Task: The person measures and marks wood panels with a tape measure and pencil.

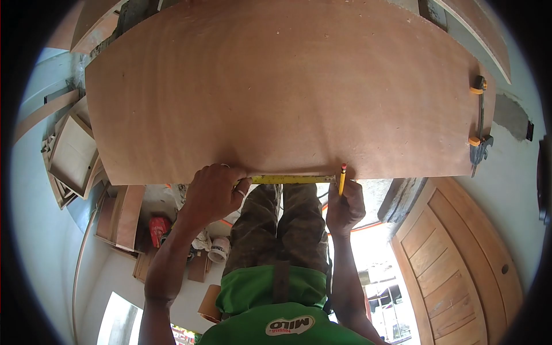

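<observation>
A large reddish-brown plywood sheet (276, 92) spans the upper view, its near edge just in front of my body. Stretched along that edge is a yellow tape measure (293, 179). My left hand (215, 187) is closed around the tape's left part, a ring on one finger and the knuckles over the board's edge. At the tape's other end, my right hand (346, 210) pinches a yellow pencil (342, 179), its pinkish eraser pointing up. The fingers of this hand are right at the tape's end, and the pencil's lower part is hidden in them.
A bar clamp (480, 121) with orange pads lies at the sheet's right end. To the right leans a panelled wooden door (454, 259). Wooden frames (73, 149) stand at left. A red container (159, 231) and a white bucket (219, 250) are on the floor below.
</observation>
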Tool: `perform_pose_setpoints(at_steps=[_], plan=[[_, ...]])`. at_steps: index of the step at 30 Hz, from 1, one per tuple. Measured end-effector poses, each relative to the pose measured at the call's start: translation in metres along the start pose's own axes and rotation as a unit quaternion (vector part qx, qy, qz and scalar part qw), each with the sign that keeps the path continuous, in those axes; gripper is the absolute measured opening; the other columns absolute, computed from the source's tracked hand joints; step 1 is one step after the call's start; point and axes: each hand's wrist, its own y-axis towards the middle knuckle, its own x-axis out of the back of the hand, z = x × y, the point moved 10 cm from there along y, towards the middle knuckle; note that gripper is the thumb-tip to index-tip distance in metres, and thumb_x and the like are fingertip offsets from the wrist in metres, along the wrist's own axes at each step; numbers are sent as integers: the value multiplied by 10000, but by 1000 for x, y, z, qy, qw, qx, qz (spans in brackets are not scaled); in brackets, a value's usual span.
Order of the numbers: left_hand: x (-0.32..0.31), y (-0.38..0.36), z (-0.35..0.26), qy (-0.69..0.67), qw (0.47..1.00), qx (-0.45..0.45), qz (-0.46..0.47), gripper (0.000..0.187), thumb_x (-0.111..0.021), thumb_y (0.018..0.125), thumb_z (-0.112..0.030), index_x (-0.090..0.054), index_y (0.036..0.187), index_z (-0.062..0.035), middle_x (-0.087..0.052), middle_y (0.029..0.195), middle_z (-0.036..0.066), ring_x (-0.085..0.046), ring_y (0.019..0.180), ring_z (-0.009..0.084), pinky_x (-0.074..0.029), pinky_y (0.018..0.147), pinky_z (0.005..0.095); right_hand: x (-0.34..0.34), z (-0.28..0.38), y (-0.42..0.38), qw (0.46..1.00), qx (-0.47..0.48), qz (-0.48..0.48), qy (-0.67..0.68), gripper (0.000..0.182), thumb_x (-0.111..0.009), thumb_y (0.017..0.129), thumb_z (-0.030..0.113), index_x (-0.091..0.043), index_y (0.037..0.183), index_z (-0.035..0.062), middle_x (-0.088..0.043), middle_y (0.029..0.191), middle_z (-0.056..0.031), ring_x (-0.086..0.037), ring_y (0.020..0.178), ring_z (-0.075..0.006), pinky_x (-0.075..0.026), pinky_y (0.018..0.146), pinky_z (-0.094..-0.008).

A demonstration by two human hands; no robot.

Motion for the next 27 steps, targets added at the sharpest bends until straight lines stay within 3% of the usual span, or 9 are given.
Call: perform_pose_setpoints(at_steps=[18, 20, 26, 27], plan=[[3, 6, -2, 2, 1000, 9, 16, 166, -601, 798, -184, -693, 815, -47, -633, 699, 146, -612, 702, 326, -487, 682, 442, -1, -2, 9, 998, -36, 44, -16, 193, -720, 725, -41, -671, 902, 19, -622, 871, -91, -595, 728, -153, -472, 626, -259], [-3, 6, 3, -34, 997, 46, 57, 206, -629, 782, -206, -704, 861, -31, -652, 736, 161, -593, 742, 346, -459, 777, 424, -2, -1, 10, 999, -28, 44, -12, 186, -720, 729, -34, -673, 901, 18, -622, 865, -90, -595, 729, -156, -472, 626, -263], [-6, 7, 6, -27, 997, 44, 66, 198, -633, 777, -204, -706, 851, -35, -639, 700, 162, -586, 718, 345, -458, 766, 424, -2, -1, 12, 999, -24, 48, -9, 164, -727, 743, -10, -682, 898, 25, -625, 857, -91, -595, 729, -160, -470, 636, -262], [-6, 7, 7, -29, 996, 45, 66, 198, -633, 777, -204, -706, 851, -35, -639, 700, 162, -586, 718, 345, -458, 766, 424, -3, 6, 15, 998, -7, 49, -31, 138, -713, 749, -37, -622, 824, 34, -598, 798, -69, -561, 681, -137, -444, 601, -254]])
